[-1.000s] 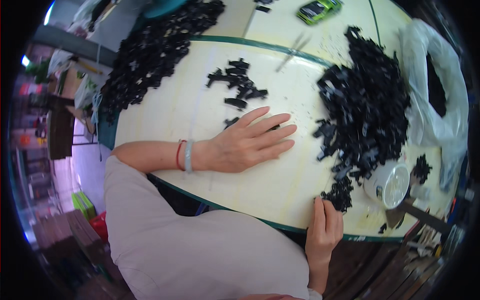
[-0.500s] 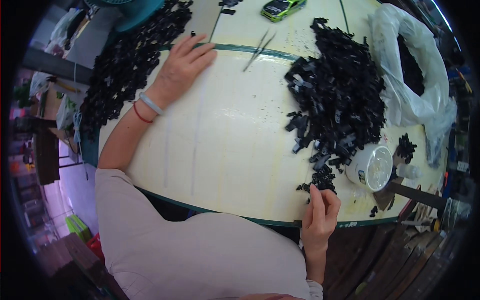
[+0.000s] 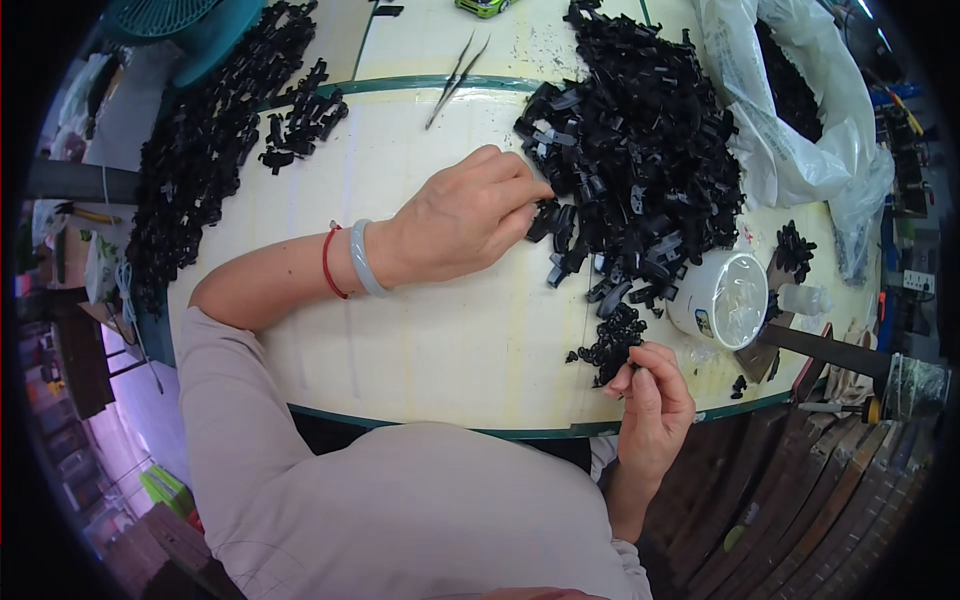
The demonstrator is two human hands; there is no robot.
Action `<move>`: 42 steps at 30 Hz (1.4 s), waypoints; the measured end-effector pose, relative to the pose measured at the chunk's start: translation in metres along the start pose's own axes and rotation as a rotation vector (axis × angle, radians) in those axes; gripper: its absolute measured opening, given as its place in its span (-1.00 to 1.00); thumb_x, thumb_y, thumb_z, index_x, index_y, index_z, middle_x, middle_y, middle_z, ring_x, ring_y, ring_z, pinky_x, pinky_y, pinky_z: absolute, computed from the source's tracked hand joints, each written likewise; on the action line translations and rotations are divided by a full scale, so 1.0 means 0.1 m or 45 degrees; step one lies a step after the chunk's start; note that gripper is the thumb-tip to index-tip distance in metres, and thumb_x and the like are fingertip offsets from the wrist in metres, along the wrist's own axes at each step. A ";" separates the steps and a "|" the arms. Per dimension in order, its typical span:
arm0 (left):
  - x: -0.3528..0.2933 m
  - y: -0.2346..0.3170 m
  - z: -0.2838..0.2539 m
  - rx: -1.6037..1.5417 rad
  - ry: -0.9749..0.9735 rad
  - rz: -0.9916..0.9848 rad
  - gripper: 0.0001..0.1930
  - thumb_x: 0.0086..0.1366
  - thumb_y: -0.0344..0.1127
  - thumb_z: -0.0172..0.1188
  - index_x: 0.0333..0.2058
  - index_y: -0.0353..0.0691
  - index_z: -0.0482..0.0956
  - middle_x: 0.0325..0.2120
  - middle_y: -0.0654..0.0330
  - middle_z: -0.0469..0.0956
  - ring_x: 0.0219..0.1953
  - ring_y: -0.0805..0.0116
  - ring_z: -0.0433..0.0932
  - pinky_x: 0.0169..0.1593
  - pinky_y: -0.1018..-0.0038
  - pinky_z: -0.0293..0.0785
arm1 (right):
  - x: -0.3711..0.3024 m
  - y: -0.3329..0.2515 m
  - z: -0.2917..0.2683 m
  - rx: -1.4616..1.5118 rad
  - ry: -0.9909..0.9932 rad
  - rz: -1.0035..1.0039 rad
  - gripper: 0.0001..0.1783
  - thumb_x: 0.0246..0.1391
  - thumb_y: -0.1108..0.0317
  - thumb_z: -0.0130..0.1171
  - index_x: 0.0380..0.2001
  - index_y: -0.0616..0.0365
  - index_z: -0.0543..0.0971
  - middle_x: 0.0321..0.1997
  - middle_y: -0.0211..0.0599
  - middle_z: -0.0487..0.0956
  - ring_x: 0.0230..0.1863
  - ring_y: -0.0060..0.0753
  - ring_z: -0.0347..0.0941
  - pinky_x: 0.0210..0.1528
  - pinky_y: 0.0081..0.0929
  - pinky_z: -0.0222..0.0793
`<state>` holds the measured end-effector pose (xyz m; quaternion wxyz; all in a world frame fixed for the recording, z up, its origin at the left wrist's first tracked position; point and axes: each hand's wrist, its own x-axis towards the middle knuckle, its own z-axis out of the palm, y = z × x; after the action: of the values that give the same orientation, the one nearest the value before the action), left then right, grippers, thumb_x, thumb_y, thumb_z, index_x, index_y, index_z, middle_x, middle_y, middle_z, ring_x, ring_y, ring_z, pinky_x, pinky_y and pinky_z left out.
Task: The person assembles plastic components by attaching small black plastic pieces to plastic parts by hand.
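Note:
My left hand (image 3: 465, 218) reaches across the table, fingers curled and pinching at a black plastic part (image 3: 543, 218) on the left edge of a big heap of black plastic parts (image 3: 650, 150). Its fingertips partly cover that piece. Nearer to me, my right hand (image 3: 655, 410) has its thumb and fingers pressed together on a small black part (image 3: 633, 367), mostly hidden by the fingertips. Just beyond that hand lies a small pile of tiny black parts (image 3: 615, 338). At the left, many black pieces (image 3: 200, 165) are spread out, with a smaller group (image 3: 305, 118) beside them.
Tweezers (image 3: 455, 82) lie on the far side of the cream table (image 3: 430, 350). A white tub (image 3: 690, 305) and a small clear bottle (image 3: 803, 298) stand at the right, below a white plastic bag (image 3: 840, 170). A teal fan (image 3: 210, 45) and a green toy car (image 3: 485, 6) are at the back.
My left hand has moved from the pieces at the far left to the big heap. My right hand has shifted slightly, and a small black part shows at its fingertips. The view has shifted.

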<state>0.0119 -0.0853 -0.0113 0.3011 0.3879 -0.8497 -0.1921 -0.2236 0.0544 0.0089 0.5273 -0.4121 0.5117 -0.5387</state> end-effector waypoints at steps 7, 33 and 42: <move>0.05 -0.02 -0.02 -0.042 -0.050 0.024 -0.82 0.00 -0.48 0.25 -0.37 -0.30 0.53 -0.41 0.17 0.45 -0.31 0.20 0.43 -0.25 0.41 0.39 | -0.06 -0.04 0.06 -0.111 0.005 0.036 -0.81 0.04 0.69 0.01 -0.24 0.42 0.50 -0.16 -0.14 0.42 -0.33 -0.41 0.52 -0.29 -0.57 0.49; 1.26 1.99 1.83 -0.240 -0.522 1.341 -0.93 -0.10 -0.43 0.10 -0.65 -0.24 0.55 -0.66 0.06 0.53 -0.51 0.13 0.58 -0.42 0.34 0.50 | -0.15 0.39 0.12 -0.947 -0.068 -1.137 -0.65 -0.28 0.61 0.21 -0.27 0.29 0.55 -0.20 -0.14 0.51 -0.36 -0.30 0.53 -0.39 -0.51 0.51; 1.43 1.97 1.36 -0.220 -0.397 1.263 -0.96 -0.10 -0.42 0.13 -0.61 -0.20 0.56 -0.61 0.07 0.55 -0.48 0.10 0.59 -0.44 0.33 0.51 | -0.11 0.25 0.08 -0.573 0.011 -0.793 -0.73 -0.17 0.73 0.14 -0.30 0.33 0.53 -0.21 -0.16 0.49 -0.32 -0.29 0.55 -0.31 -0.53 0.52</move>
<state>-0.2583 -0.0603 0.0495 0.2568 -0.1204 -0.9469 -0.1513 -0.2111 0.0663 -0.0139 0.2325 -0.6510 0.4699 -0.5490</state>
